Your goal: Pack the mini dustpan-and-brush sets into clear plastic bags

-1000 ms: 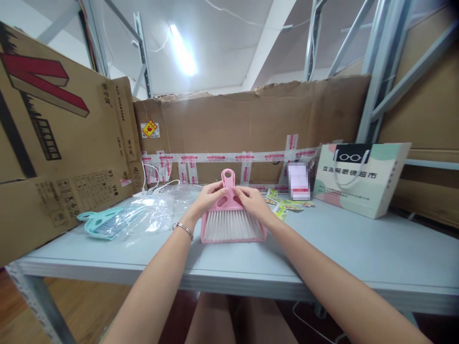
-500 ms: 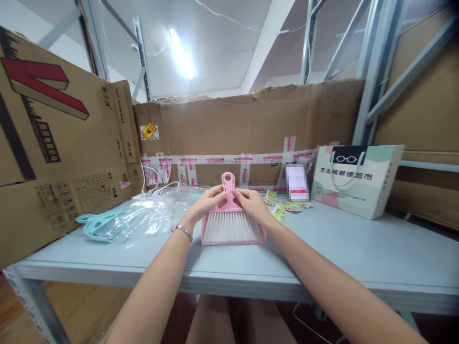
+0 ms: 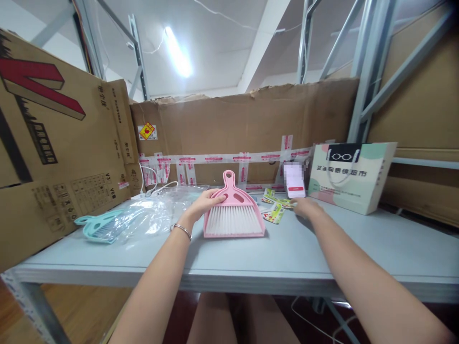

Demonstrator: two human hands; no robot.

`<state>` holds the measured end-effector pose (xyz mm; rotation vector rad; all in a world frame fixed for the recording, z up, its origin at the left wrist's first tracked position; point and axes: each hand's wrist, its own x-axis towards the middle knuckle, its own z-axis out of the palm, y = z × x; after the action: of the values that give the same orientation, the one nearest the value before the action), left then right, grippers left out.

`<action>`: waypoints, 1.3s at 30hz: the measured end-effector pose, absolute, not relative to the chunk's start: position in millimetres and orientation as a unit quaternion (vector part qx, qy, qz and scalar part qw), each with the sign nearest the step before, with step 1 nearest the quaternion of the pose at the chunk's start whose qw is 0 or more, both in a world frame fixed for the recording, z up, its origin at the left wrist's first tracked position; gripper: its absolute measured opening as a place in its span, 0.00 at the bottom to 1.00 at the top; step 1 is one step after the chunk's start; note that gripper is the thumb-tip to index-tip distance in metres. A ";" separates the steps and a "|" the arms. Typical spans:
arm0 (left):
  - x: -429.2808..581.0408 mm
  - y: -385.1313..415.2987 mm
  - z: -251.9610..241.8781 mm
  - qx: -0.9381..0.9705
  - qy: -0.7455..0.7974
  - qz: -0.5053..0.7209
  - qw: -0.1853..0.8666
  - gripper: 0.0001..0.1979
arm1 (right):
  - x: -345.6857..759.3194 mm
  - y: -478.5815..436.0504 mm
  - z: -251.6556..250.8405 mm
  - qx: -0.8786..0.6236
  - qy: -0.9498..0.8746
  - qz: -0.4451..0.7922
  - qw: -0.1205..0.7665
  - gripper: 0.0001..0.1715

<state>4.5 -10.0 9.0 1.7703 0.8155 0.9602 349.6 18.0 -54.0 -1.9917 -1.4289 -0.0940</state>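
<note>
A pink dustpan with a matching brush [image 3: 234,220] nested in it stands tilted up on the table, white bristles facing me. My left hand [image 3: 207,203] is closed on its left side, thumb across the front near the handle. To the right, my right hand [image 3: 309,208] is at the table, just below the phone [image 3: 295,179] and at the right end of some green and yellow printed cards [image 3: 274,213]. Its fingers are mostly hidden behind the back of the hand, so I cannot make out their grip. The phone leans upright, its screen partly blurred.
On the left lie a turquoise dustpan and brush [image 3: 102,225] and crumpled clear plastic bags [image 3: 154,212]. A large cardboard box [image 3: 64,143] borders the left side; taped cardboard [image 3: 222,126] lines the back. A paper bag [image 3: 347,184] stands at the right of the grey table [image 3: 304,258].
My right hand has let go of the pink dustpan and brush and moved right to the phone and cards. My left hand still holds the set. The view has shifted slightly.
</note>
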 end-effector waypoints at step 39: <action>8.3 -3.2 1.1 0.639 0.341 0.426 0.542 0.21 | 254.3 -32.2 12.7 -0.321 -0.601 0.191 0.706 0.16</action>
<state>8.3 -3.2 1.1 1.5179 0.8109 1.0127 254.3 -32.2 12.7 -0.7132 -1.3361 0.4248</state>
